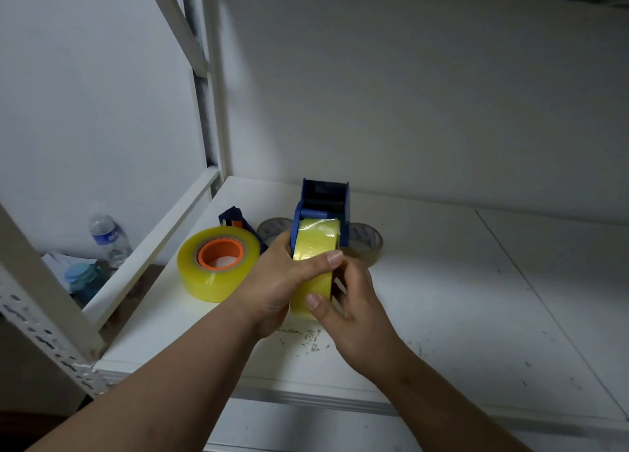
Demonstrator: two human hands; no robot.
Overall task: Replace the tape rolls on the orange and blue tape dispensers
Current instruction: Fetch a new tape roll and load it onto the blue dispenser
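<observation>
The blue dispenser [325,210] is held upright above the white shelf [442,298], with a yellow roll [315,250] seated in it. The left hand [275,281] is wrapped around the left side of the roll and the dispenser body, its thumb laid across the top of the tape. The right hand [347,302] is pressed against the right face of the roll, its fingers [315,302] curled narrow onto the tape, probably searching for the free end. The axis of the roll runs from left to right, between the two palms, so the tape must be drawn forward, away from the person, towards the cutting end of the dispenser. Both hands are equally near. Two dispensers are counted: the blue one in the hands and the second dispenser [235,222], lying behind a full yellow roll with an orange core [218,262]. Two thin, nearly used rolls [366,239] are seen behind the hands, four rolls in all.
</observation>
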